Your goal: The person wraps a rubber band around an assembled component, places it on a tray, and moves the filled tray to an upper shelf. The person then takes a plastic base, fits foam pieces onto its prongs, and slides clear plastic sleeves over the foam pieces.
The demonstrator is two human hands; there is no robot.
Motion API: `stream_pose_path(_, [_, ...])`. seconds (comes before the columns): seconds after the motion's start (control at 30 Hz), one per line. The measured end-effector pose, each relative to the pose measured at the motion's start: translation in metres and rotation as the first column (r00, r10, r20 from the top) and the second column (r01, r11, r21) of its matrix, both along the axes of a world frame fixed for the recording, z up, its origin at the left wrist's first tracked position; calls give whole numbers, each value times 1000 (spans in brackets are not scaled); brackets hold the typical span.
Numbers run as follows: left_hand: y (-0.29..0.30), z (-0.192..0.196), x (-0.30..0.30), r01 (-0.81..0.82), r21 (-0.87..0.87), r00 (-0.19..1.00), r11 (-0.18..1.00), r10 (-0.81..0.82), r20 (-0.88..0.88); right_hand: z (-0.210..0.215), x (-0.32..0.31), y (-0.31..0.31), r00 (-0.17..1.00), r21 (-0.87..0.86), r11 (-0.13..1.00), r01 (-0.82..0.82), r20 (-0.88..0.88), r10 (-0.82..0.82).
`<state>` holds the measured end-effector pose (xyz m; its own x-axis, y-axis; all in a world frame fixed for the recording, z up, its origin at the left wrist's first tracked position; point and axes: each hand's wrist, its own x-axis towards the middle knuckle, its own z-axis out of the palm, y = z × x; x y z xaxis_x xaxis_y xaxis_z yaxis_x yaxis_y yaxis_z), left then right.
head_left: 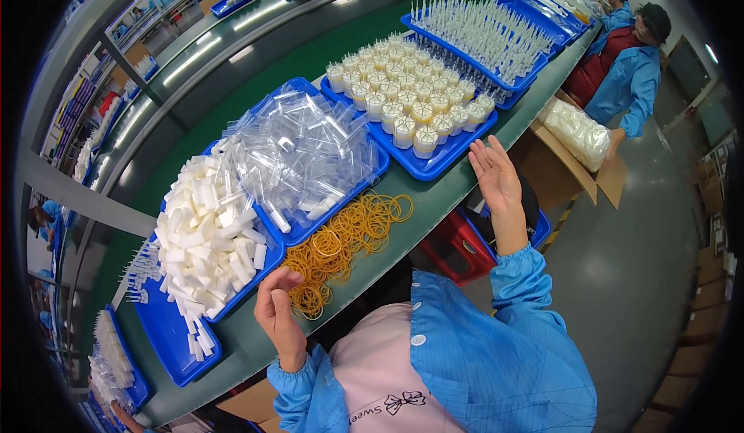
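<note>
My left hand (280,317) is raised at the near edge of the bench, beside a loose pile of amber rubber bands (341,239). Its fingers are loosely bent, and I see nothing in them. Farther right, my right hand (497,175) is held up with the palm showing and the fingers stretched out, holding nothing. It is nearest the corner of a blue tray (426,171) with bundles of white plastic pieces (422,111) standing in rows. Clear plastic tubes or sleeves (310,150) are heaped in the middle tray, and white foam-like blocks (205,231) fill the left one.
A tray of thin upright clear pieces (480,34) stands at the far right of the green bench (252,348). Below the bench are a red stool or bin (457,251) and an open carton (573,165). A co-worker in blue (628,84) handles a bagged bundle there.
</note>
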<state>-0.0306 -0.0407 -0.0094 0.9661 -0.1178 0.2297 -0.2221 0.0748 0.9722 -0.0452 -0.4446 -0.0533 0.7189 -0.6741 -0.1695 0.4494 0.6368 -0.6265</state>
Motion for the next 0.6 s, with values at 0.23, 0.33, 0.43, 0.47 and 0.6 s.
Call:
stream_pose_path(0.23, [0,4,-4,17,-20,1000,1000,-17,-11,6,-6,-2,998,17,999,-48,44,47])
stream_pose_path(0.33, [0,3,-4,23,-32,999,999,-23,-21,9,-7,-11,995,140,985,-102,38,98])
stream_pose_path(0.43, [-3,6,-5,46,-44,998,998,-47,-30,8,-10,-24,986,280,946,-164,25,164])
stream_pose_path(0.47, [-4,7,-5,63,-53,997,997,-65,-36,3,-11,-31,979,311,929,-202,39,200])
stream_pose_path(0.6, [-5,10,-6,72,-39,997,997,-73,-25,3,-7,-37,974,405,888,-220,40,224])
